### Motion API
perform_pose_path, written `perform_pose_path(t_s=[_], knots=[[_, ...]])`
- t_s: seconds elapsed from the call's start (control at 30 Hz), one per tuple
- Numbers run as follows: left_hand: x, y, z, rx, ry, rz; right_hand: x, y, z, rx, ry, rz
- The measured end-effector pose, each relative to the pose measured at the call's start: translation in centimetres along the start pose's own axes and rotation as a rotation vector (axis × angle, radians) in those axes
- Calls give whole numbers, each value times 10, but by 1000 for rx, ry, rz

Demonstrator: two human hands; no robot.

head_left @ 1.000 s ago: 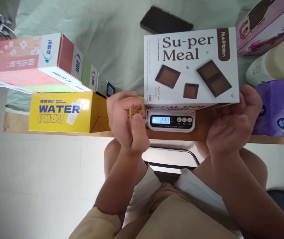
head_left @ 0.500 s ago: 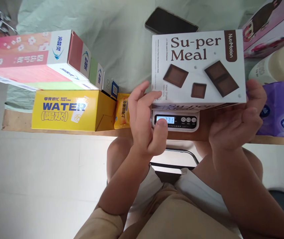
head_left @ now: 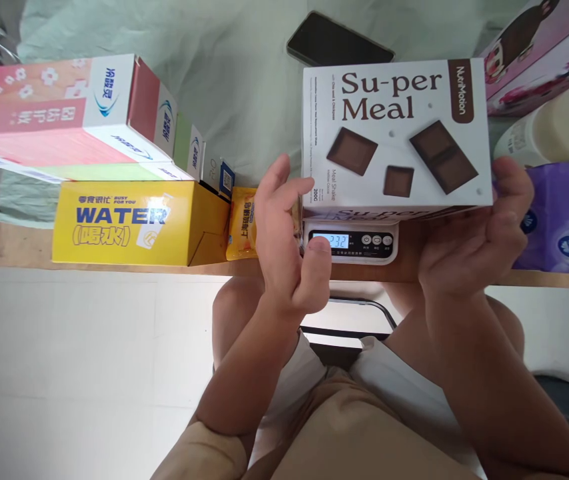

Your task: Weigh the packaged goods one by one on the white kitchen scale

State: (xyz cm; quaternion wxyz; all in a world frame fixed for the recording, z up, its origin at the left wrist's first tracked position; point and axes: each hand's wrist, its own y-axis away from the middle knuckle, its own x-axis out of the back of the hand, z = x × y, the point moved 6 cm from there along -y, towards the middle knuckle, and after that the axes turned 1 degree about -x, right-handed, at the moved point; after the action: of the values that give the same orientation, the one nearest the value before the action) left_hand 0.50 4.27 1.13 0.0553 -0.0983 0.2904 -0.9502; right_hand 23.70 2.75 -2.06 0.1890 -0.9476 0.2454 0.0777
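- Left hand point(head_left: 284, 233) has let go of a small gold packet point(head_left: 297, 217) since a second ago and now stands at the near left corner of the Su-per Meal shake box point(head_left: 397, 133); the digits on the kitchen scale point(head_left: 364, 248) have gone from 231 to 232.
- Directly ahead of the person, between the hands, the box appears to rest on the scale, its long axis running left to right, its ends facing the hands.
- Both hands are about equally near: the right hand point(head_left: 474, 247) is cupped at the near right corner.
- Neither is clenched; fingers are loosely spread, and whether any fingertip touches the cardboard cannot be told.
- The left thumb overlaps the display's left part in this view.
- Leftward on the surface point(head_left: 407, 253) lies a yellow soap packet point(head_left: 242, 223); rightward, a purple tissue pack point(head_left: 559, 220).
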Motion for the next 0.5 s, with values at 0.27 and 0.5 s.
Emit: perform_pose_path(t_s=[0.27, 0.5], knots=[[-5, 0, -4, -6, -8, -61, -6, 3, -4, -64, 60, 11], [-7, 3, -1, 6, 89, -79, -9, 5, -1, -162, 115, 69]])
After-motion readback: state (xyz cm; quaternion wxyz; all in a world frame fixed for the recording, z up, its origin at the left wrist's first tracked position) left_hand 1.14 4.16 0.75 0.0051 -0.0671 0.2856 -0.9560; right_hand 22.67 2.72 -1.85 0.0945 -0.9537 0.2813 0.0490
